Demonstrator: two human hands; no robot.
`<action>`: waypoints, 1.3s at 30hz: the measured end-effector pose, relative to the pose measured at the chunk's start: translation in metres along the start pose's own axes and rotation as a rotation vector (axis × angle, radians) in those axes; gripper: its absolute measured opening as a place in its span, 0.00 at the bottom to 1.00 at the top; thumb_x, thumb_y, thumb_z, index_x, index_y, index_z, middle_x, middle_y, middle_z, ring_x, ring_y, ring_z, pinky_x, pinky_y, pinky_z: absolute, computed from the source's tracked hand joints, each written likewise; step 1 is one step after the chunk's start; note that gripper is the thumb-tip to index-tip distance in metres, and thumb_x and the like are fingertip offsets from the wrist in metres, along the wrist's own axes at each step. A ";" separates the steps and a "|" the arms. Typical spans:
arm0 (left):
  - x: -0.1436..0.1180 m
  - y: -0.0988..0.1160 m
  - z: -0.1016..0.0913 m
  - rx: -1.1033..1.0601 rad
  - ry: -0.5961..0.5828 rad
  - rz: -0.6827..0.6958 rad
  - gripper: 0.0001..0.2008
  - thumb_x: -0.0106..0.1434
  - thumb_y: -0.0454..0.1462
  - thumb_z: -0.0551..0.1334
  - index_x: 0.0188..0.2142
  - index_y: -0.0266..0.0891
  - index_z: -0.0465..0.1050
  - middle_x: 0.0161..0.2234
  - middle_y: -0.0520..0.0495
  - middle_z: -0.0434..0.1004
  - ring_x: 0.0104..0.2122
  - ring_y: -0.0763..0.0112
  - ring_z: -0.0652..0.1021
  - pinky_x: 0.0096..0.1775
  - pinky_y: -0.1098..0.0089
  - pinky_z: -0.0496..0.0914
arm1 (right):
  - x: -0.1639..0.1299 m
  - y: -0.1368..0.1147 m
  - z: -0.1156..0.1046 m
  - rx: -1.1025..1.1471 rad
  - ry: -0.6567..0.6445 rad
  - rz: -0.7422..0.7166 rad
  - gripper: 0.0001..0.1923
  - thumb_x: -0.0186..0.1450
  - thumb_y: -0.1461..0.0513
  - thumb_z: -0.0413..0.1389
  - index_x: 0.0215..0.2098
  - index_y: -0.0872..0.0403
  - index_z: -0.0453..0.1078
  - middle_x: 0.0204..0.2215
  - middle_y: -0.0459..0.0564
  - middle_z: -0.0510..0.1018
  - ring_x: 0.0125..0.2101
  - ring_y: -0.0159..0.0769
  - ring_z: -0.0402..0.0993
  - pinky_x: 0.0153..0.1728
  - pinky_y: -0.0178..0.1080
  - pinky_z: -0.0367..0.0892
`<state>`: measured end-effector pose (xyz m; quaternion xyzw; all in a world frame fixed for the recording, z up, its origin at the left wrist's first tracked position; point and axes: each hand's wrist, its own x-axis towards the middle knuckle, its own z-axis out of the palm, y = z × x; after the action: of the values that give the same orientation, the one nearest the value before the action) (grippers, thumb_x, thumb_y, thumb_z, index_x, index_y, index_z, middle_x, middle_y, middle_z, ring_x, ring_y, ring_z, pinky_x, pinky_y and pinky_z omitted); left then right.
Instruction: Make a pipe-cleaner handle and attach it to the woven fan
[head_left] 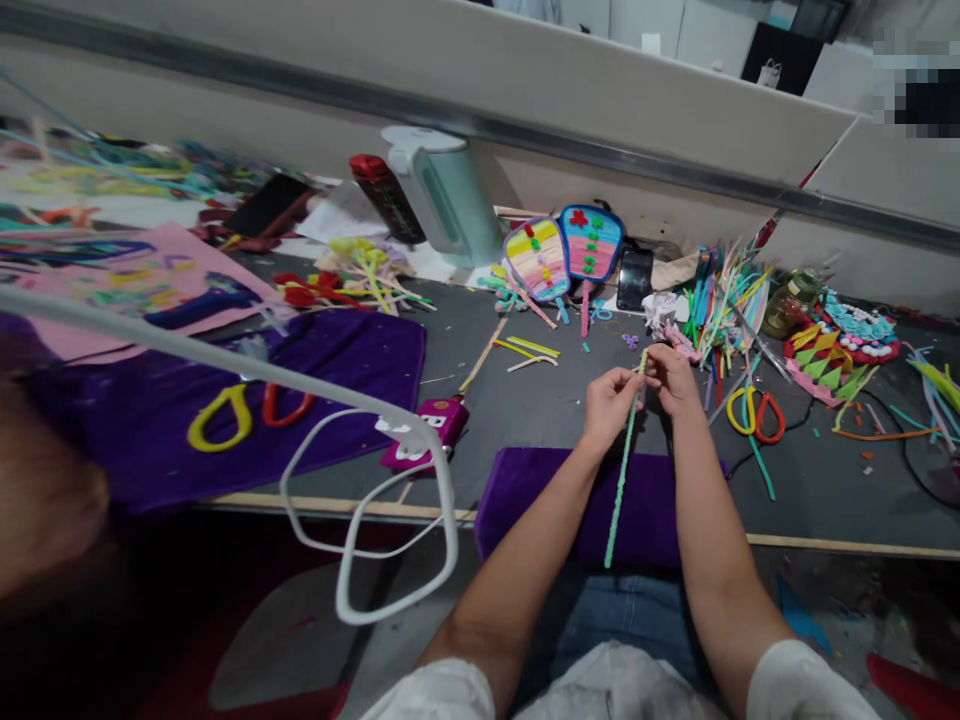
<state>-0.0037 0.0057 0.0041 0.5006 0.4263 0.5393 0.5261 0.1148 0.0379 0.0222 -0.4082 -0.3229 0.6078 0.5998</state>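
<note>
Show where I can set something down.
Mostly bare tabletop lies between the magenta case and left hand, below the yellow strips; another, right of the teal strip by the scissors. Crowded: beyond the right hand, around the pipe-cleaner bundle.

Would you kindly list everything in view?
Fuzzy stem: one, green, centre right
Fans: two, multicoloured, back centre
Pitcher: one, mint, back
Bottle: one, dark, beside pitcher
Scissors: two, yellow-red, left and right
Cloths: two, purple, left and front
Case: one, magenta, centre-left
Pipe cleaners: many, mixed, both sides
Craft piece: one, multicoloured, right
Loop: one, white, left foreground
Table: one, grey, beneath
Left hand: one, bare, at stem
Right hand: one, bare, at stem
</note>
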 end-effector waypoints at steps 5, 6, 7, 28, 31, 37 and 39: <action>-0.002 0.003 0.001 -0.188 -0.056 -0.061 0.19 0.51 0.50 0.69 0.27 0.35 0.72 0.21 0.52 0.73 0.17 0.78 0.71 0.21 0.76 0.64 | 0.001 0.004 0.002 0.110 -0.058 0.050 0.11 0.48 0.59 0.63 0.23 0.54 0.65 0.17 0.38 0.63 0.17 0.21 0.55 0.12 0.26 0.44; -0.002 0.004 0.001 -0.241 -0.078 -0.088 0.20 0.50 0.50 0.69 0.27 0.35 0.71 0.21 0.51 0.73 0.17 0.78 0.70 0.21 0.76 0.65 | 0.001 0.005 0.003 0.123 -0.072 0.060 0.11 0.48 0.60 0.63 0.23 0.54 0.64 0.17 0.38 0.63 0.17 0.21 0.55 0.12 0.26 0.44; -0.001 0.004 0.001 -0.296 -0.102 -0.123 0.20 0.50 0.50 0.70 0.27 0.35 0.71 0.22 0.51 0.73 0.17 0.79 0.70 0.21 0.76 0.66 | 0.001 0.006 0.004 0.132 -0.083 0.070 0.12 0.48 0.60 0.63 0.23 0.54 0.64 0.17 0.38 0.63 0.17 0.21 0.55 0.12 0.26 0.44; 0.001 -0.001 0.002 -0.013 0.084 -0.066 0.18 0.50 0.47 0.69 0.22 0.36 0.67 0.15 0.56 0.66 0.13 0.79 0.68 0.16 0.78 0.58 | -0.001 0.010 0.010 -0.239 0.195 -0.163 0.08 0.50 0.58 0.60 0.23 0.54 0.68 0.13 0.36 0.58 0.15 0.22 0.47 0.16 0.30 0.43; 0.002 0.000 -0.001 -0.137 0.025 -0.124 0.19 0.49 0.47 0.70 0.23 0.35 0.68 0.17 0.55 0.68 0.13 0.78 0.69 0.16 0.77 0.60 | -0.002 0.007 0.009 -0.117 0.103 -0.068 0.10 0.49 0.58 0.62 0.23 0.54 0.67 0.14 0.36 0.56 0.16 0.22 0.46 0.15 0.29 0.41; 0.004 0.004 -0.007 -0.496 -0.225 -0.323 0.21 0.44 0.46 0.73 0.25 0.36 0.66 0.19 0.55 0.68 0.14 0.80 0.67 0.18 0.76 0.64 | -0.003 0.003 0.006 0.081 -0.084 0.056 0.12 0.47 0.60 0.65 0.27 0.55 0.70 0.17 0.38 0.60 0.18 0.22 0.51 0.15 0.27 0.41; 0.005 0.004 -0.008 -0.580 -0.287 -0.373 0.20 0.45 0.44 0.73 0.25 0.36 0.65 0.18 0.56 0.66 0.13 0.82 0.65 0.17 0.77 0.62 | -0.003 0.002 0.006 0.090 -0.113 0.074 0.12 0.47 0.60 0.64 0.27 0.54 0.69 0.17 0.39 0.61 0.18 0.22 0.52 0.14 0.27 0.41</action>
<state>-0.0118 0.0110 0.0074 0.3150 0.2614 0.4568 0.7898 0.1087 0.0349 0.0232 -0.3575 -0.3131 0.6654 0.5756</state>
